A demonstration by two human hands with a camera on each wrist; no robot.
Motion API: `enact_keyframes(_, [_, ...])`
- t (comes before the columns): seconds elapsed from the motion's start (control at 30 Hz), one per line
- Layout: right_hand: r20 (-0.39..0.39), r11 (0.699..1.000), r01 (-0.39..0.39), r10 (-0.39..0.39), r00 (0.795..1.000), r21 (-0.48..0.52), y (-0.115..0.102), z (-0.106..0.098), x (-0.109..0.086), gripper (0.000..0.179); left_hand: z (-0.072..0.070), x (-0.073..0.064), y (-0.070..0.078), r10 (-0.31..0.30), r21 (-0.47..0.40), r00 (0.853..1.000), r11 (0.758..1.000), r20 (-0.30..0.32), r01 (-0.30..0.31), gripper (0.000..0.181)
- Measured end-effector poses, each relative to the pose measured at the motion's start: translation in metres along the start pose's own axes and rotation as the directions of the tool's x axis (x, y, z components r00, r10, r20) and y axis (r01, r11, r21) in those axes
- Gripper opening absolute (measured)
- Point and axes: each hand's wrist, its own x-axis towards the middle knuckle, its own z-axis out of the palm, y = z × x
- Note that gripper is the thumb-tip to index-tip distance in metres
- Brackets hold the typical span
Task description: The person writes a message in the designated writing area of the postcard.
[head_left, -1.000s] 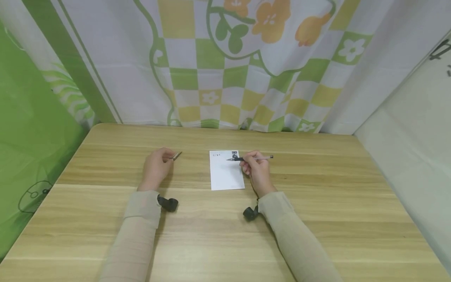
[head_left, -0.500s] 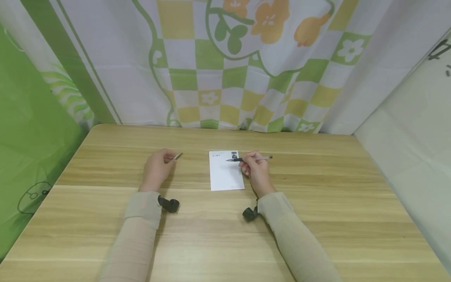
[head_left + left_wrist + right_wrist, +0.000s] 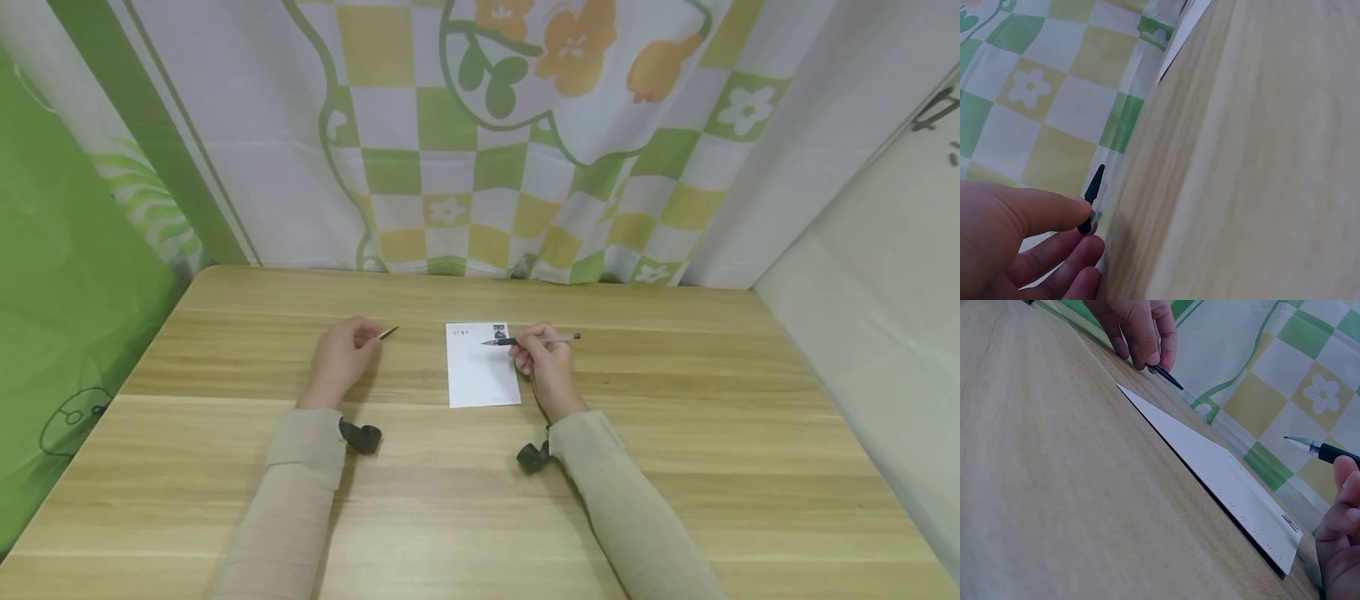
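My left hand (image 3: pixel 341 358) pinches a small pen cap (image 3: pixel 1094 189) between thumb and fingers, left of the paper. The cap has a dark clip and a clear body, and its clip end points away from the fingers. My right hand (image 3: pixel 550 371) grips a gel pen (image 3: pixel 500 341) with a black grip and a clear barrel. In the right wrist view the pen's bare tip (image 3: pixel 1291 439) shows, held above the surface. Under the pen lies a white sheet or card (image 3: pixel 480 375) with a small dark picture at its top right and a few marks at its top left.
The sheet rests flat on a wooden table (image 3: pixel 450 508). A checkered curtain (image 3: pixel 442 167) hangs along the far edge, green cloth (image 3: pixel 67 292) at the left and a pale panel (image 3: pixel 870 275) at the right. A small black camera (image 3: pixel 362 437) sits on each wrist.
My left hand has shifted slightly right with the pen cap, which now looks darker and slightly turned. The right hand and its pen stay nearly still over the sheet.
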Motion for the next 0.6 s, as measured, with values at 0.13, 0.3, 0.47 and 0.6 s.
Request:
enact_keyframes(0.13, [0.003, 1.000, 0.000, 0.000, 1.000, 0.006, 0.000, 0.000, 0.000, 0.009, 0.000, 0.000, 0.004, -0.001, -0.055, 0.999, 0.998, 0.036, 0.003, 0.027])
enact_keyframes(0.3, [0.005, 1.000, -0.001, 0.001, 1.000, 0.018, 0.000, 0.000, 0.000, 0.009, 0.001, 0.000, 0.010, -0.009, -0.136, 0.995, 0.990, 0.099, 0.023, 0.028])
enact_keyframes(0.47, [0.000, 1.000, 0.005, -0.005, 1.000, 0.017, 0.000, 0.000, 0.000, 0.010, 0.005, 0.000, 0.014, -0.012, -0.208, 0.984, 0.977, 0.177, 0.049, 0.029])
enact_keyframes(0.6, [-0.002, 1.000, 0.012, -0.012, 1.000, 0.023, -0.001, 0.001, -0.001, 0.010, 0.008, 0.000, 0.016, -0.013, -0.269, 0.975, 0.960, 0.220, 0.074, 0.029])
